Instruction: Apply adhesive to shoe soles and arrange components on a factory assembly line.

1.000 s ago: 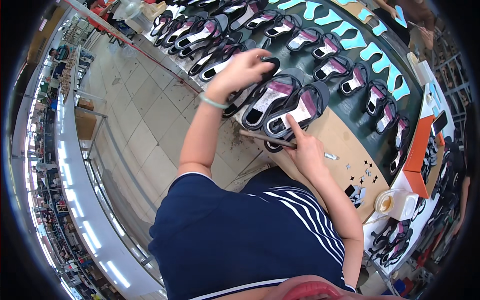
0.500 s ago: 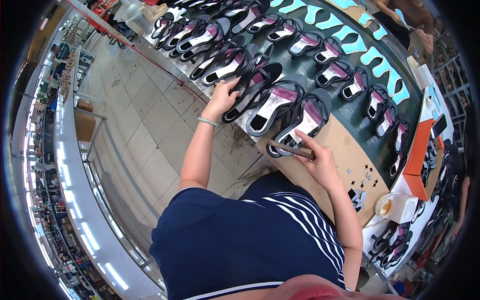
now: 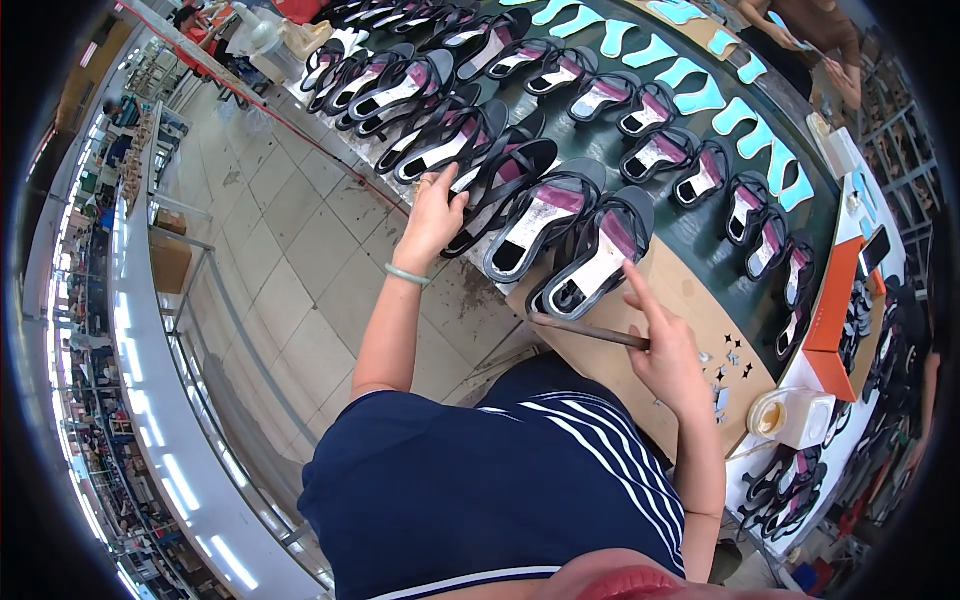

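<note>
Though near both hands (image 3: 434, 216) (image 3: 668, 352), any sandal (image 3: 604, 262) lettering illegible

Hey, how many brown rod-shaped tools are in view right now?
1: the brown rod in your right hand, its free end beside the near end of the closest sandal. Others could be hidden among the crowded footwear.

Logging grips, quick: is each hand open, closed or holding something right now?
Left hand: partly curled at a black-strapped sandal; grip cannot be told.
Right hand: holding a brown rod-shaped tool.
</note>
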`<state>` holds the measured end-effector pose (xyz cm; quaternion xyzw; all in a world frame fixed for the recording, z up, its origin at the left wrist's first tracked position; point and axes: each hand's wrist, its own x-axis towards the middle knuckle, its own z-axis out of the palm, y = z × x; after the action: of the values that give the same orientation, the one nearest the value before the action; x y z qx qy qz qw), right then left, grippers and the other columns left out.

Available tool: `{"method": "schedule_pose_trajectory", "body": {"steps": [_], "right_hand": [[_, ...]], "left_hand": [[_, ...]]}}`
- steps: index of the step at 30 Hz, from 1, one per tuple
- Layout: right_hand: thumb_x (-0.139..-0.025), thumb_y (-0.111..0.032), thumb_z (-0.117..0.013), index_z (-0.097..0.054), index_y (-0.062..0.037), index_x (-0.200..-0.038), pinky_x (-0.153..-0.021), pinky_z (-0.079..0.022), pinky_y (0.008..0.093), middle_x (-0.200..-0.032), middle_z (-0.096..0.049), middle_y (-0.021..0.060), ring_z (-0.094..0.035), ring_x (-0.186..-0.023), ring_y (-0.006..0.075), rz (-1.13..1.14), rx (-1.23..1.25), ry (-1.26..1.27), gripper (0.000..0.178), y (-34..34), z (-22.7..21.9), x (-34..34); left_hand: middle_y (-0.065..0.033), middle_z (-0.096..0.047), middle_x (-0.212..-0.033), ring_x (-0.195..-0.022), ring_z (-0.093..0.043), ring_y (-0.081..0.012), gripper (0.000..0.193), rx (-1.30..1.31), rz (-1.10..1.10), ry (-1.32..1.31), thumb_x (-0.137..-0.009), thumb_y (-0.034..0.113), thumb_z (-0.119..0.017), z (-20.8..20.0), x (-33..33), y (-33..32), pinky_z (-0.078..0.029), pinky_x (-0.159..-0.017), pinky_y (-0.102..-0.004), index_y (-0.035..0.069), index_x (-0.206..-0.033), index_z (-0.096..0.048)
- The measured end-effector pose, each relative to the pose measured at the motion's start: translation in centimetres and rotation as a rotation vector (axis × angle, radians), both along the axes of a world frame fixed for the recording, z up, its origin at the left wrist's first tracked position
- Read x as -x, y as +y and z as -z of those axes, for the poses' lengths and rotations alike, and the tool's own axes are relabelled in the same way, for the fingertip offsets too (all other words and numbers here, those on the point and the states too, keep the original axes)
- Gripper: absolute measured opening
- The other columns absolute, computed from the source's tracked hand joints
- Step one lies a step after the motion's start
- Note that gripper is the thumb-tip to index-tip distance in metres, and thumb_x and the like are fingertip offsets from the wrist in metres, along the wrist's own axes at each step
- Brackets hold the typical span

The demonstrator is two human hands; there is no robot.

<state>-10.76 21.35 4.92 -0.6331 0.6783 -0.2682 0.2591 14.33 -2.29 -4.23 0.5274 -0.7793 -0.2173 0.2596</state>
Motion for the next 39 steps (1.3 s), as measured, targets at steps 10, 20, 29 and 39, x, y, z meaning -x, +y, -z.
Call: {"method": "schedule_pose_trajectory", "body": {"steps": [10, 20, 29, 39], "right_hand": [[-0.073, 0.001, -0.061, -0.055, -0.0048, -0.116, -0.070, -0.050, 0.0370, -0.093, -0.064, 0.0146, -0.063, -0.085, 0.0307, 0.302, 0.316, 0.051, 0.044, 7.3, -2.1, 5.6], [-0.069, 0.006, -0.061, -0.059, 0.0024, -0.103, -0.067, -0.050, 0.0352, -0.083, -0.063, 0.0147, -0.063, -0.074, 0.0285, 0.727, 0.354, -0.162, 0.034, 22.2, -3.9, 8.5], [-0.085, -0.008, -0.052, -0.059, 0.0013, -0.094, -0.060, -0.044, 0.0373, -0.070, -0.057, 0.0177, -0.056, -0.063, 0.0315, 1.279, 0.042, 0.137, 0.014, 34.3, -8.4, 12.6], [-0.076, -0.013, -0.054, -0.065, -0.0029, -0.100, -0.083, -0.049, 0.0413, -0.108, -0.062, 0.0179, -0.061, -0.101, 0.0321, 1.597, -0.572, 0.349, 0.029, 37.6, 0.0, 37.8]], "left_hand": [[-0.0099, -0.062, -0.102, -0.086, -0.058, -0.0138, 0.032, -0.086, 0.159, 0.328, -0.089, 0.011, -0.055, -5.7, 4.3, -0.5, -0.046, -0.078, -0.0261, 0.000, -0.119, -0.054], [-0.0041, -0.056, -0.079, -0.070, -0.051, -0.0087, 0.042, -0.008, 0.556, 0.271, -0.092, 0.009, -0.051, -11.7, 12.9, 2.5, -0.045, -0.067, -0.0233, 0.001, -0.132, -0.041], [-0.0047, -0.057, -0.079, -0.070, -0.054, -0.0091, 0.036, -0.178, 0.888, 0.190, -0.089, 0.003, -0.052, -11.4, 21.6, 12.4, -0.046, -0.063, -0.0224, -0.002, -0.125, -0.048], [-0.0074, -0.061, -0.077, -0.068, -0.058, -0.0119, 0.035, -0.315, 1.085, 0.013, -0.086, 0.002, -0.055, -7.5, 26.9, 18.8, -0.048, -0.062, -0.0243, -0.004, -0.121, -0.050]]}}
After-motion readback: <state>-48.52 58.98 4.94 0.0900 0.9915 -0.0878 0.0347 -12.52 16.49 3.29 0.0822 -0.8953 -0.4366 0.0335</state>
